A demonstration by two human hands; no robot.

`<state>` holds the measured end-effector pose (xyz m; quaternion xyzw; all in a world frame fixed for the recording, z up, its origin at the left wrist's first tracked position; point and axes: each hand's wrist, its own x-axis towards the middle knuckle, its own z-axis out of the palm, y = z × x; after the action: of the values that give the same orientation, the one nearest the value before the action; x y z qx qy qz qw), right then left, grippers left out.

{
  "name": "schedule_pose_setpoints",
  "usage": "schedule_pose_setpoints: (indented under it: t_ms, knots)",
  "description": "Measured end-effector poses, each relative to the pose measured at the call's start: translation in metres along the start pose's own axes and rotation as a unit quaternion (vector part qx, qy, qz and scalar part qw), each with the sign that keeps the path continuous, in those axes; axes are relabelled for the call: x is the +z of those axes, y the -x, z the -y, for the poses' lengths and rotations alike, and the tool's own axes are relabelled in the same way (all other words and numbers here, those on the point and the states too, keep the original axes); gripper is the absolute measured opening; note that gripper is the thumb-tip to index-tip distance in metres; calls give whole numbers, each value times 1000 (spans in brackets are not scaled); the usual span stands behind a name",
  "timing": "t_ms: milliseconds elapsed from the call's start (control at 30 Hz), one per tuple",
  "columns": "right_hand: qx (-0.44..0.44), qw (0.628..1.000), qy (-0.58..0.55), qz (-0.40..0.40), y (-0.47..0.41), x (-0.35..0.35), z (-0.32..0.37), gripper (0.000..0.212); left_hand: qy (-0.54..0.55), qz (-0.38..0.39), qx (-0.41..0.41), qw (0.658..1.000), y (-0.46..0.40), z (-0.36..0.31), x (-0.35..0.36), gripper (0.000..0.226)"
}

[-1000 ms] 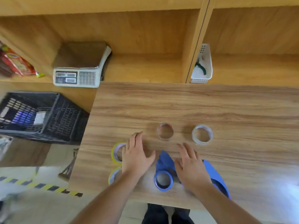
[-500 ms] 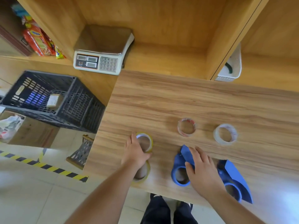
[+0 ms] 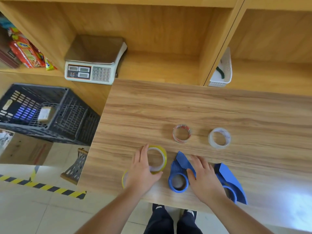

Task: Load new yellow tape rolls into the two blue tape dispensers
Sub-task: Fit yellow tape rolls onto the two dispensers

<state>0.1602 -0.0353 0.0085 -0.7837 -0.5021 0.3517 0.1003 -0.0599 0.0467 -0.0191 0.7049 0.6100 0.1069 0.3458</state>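
Yellow tape roll (image 3: 157, 159) lying flat on the wood-grain table (image 3: 202, 108), left hand (image 3: 143, 173) curled around its near rim, fingers spread. A second yellow roll (image 3: 124, 179) shows beneath the wrist. Right hand (image 3: 204, 179) rests open on the left blue dispenser (image 3: 179, 174); the other dispenser (image 3: 233, 182) lies just beside. No legible writing.

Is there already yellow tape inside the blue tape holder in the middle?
No, the ring of the blue plastic tape dispenser is empty, and the yellow tape roll sits beside it under the left hand.
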Motion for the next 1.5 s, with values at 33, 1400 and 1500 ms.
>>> schedule_pose_setpoints:
  t_ms: [33, 1400, 1500]
  knots:
    - [2, 1000, -5, 4, 0, 0, -2, 57, 0, 3, 7, 1000, 7, -5, 4, 115]
    - [2, 997, 7, 78, 11, -3, -41, 55, -2, 34, -54, 998, 77, -7, 64, 90]
    - [-12, 998, 31, 56, 8, -2, -25, 59, -22, -11, -69, 997, 83, 19, 36, 91]
